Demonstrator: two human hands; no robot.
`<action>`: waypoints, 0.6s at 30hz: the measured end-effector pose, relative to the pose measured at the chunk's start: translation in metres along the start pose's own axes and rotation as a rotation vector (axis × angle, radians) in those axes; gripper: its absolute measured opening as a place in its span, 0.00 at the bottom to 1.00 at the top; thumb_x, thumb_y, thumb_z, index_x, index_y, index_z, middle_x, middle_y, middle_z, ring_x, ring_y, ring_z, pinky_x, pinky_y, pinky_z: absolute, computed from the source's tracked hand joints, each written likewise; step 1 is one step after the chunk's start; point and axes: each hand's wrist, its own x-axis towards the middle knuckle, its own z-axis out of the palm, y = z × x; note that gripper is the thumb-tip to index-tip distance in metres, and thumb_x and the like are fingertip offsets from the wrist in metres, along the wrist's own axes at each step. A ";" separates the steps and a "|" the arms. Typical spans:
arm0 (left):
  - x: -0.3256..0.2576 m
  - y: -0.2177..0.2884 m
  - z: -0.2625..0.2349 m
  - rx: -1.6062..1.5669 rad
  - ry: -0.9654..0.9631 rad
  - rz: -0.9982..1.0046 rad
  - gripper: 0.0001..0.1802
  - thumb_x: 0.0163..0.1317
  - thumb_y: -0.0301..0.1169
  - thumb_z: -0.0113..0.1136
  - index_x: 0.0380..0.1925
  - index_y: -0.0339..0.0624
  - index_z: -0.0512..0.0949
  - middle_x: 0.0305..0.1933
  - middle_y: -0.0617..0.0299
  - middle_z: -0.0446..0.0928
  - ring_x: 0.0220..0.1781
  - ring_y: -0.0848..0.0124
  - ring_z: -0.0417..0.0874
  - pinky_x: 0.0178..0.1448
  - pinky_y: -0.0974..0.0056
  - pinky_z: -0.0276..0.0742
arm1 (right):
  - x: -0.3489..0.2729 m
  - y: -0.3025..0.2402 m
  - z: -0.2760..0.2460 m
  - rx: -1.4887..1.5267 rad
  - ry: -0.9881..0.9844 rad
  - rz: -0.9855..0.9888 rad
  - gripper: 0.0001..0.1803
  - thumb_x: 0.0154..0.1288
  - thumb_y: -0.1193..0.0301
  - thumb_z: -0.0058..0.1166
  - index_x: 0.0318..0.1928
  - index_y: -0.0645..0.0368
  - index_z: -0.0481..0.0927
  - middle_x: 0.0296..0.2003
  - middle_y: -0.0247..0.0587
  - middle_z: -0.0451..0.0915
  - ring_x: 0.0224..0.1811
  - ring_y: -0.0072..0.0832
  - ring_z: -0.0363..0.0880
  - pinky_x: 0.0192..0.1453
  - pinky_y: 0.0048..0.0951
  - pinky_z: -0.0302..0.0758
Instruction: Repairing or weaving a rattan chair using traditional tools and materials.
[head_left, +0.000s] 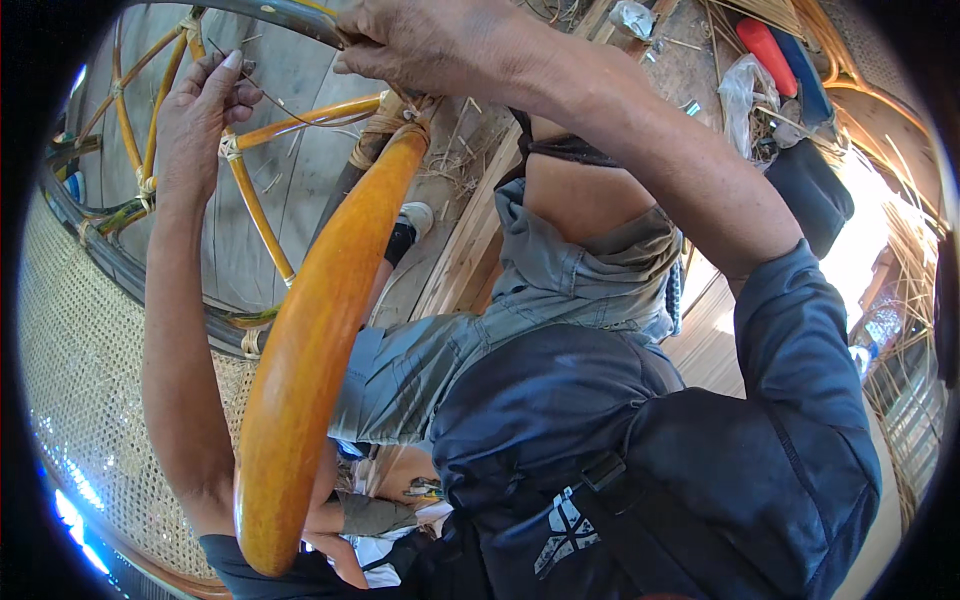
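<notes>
My left hand (205,110) pinches a thin brown binding strip (290,115) between thumb and fingers. That strip sags in a curve toward the wrapped joint (385,130) of a rattan chair frame. Up at the top, my right hand (415,45) is closed beside the dark pole (290,20) of the frame; whatever its fingers grip is hidden. A smooth, orange-yellow wooden armrest (320,330) slopes from the joint down toward me, between my forearms. Thinner yellow rattan rods (260,220), tied with pale bindings, form the open frame near my left hand.
Woven cane panel (90,370) spans the left side. At upper right lie a red object (768,58), a clear plastic bag (745,100) and a black pouch-like item (810,195). Loose rattan strips (900,250) lie at the right, scraps on the planks. Another person's arm (335,550) shows below.
</notes>
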 end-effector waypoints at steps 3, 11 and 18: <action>0.000 0.000 0.002 0.012 -0.008 0.004 0.18 0.61 0.39 0.56 0.42 0.35 0.73 0.31 0.63 0.76 0.32 0.79 0.78 0.35 0.77 0.73 | -0.005 -0.002 0.009 0.218 0.106 0.146 0.09 0.62 0.67 0.46 0.33 0.61 0.75 0.25 0.41 0.74 0.27 0.35 0.77 0.29 0.32 0.73; 0.004 -0.001 0.004 -0.021 -0.001 -0.018 0.16 0.61 0.37 0.56 0.41 0.35 0.73 0.34 0.62 0.76 0.32 0.78 0.78 0.34 0.77 0.72 | -0.018 -0.014 0.017 0.298 0.409 0.246 0.11 0.63 0.64 0.48 0.34 0.59 0.78 0.23 0.45 0.77 0.27 0.37 0.79 0.32 0.32 0.74; 0.004 0.004 0.006 -0.019 0.003 -0.031 0.16 0.63 0.38 0.53 0.42 0.36 0.72 0.33 0.63 0.75 0.32 0.79 0.76 0.35 0.76 0.71 | -0.112 0.035 -0.074 0.648 0.819 0.579 0.08 0.62 0.72 0.50 0.35 0.66 0.74 0.20 0.35 0.73 0.20 0.19 0.71 0.24 0.19 0.70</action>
